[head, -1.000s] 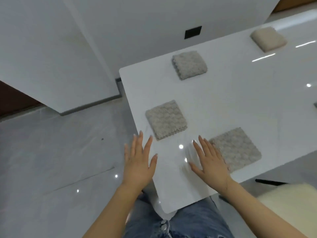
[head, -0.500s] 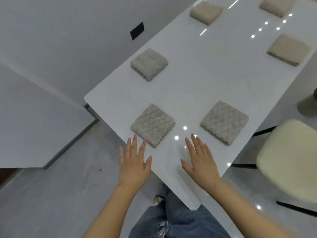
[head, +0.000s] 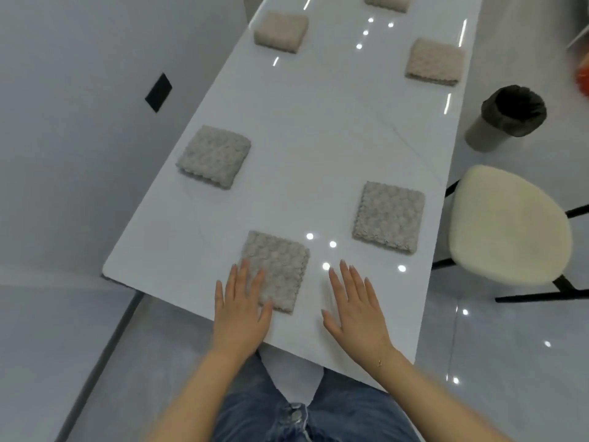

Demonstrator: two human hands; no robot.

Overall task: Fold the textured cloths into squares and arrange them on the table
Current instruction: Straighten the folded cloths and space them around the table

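**Six folded squares on the table, both hands flat and empty**

Head view: the white glossy table runs from the lower centre of the frame to the top. Six textured cloths lie on it in two columns, all already folded into squares. The nearest cloth sits at lower centre; the left hand lies over its lower left part, fingers straight, grasping nothing. Whether the palm presses on it or only hovers cannot be told. The right hand is spread flat just beside that cloth, over bare table, its grip released too.

Further up are the mid-right cloth, the mid-left cloth, then the beige cloths at upper left, upper right and the top edge.

The cloths look thick, soft and light, with a bumpy pile and scalloped edges. On so slick a top they would likely slide when nudged, and the stacked layers could splay. Pinching all the layers at a folded edge seems safest.

A cream stool and a lined bin stand at right.
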